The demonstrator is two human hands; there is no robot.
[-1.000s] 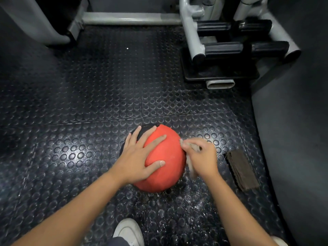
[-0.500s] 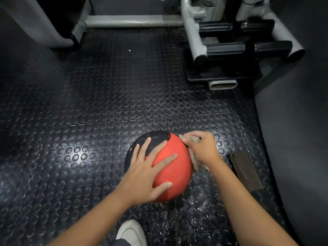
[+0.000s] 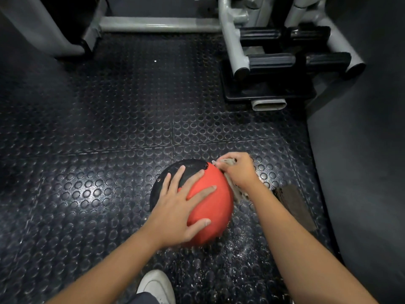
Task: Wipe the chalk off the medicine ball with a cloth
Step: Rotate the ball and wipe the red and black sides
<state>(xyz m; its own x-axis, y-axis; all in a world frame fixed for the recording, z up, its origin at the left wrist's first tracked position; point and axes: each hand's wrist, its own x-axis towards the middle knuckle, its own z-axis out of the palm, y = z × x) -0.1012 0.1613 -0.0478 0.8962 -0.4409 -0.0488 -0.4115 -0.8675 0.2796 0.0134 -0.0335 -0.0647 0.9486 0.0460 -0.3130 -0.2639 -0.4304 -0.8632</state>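
A red and black medicine ball (image 3: 212,207) sits on the studded rubber floor in the lower middle of the head view. My left hand (image 3: 177,207) lies flat on its top and left side with fingers spread. My right hand (image 3: 238,170) grips a crumpled grey cloth (image 3: 237,191) and presses it against the ball's upper right side, near the seam between red and black. Most of the cloth is hidden under the hand.
White chalk dust (image 3: 238,251) speckles the floor by the ball's near right. A dark flat block (image 3: 293,205) lies to the right. Grey machine frames with black foot pads (image 3: 282,60) stand at the back right. My white shoe (image 3: 156,286) is at the bottom edge.
The ball has rolled so more of its black panel shows on top. My right hand has slid the cloth up toward the ball's far right side; my left hand shifted with the ball.
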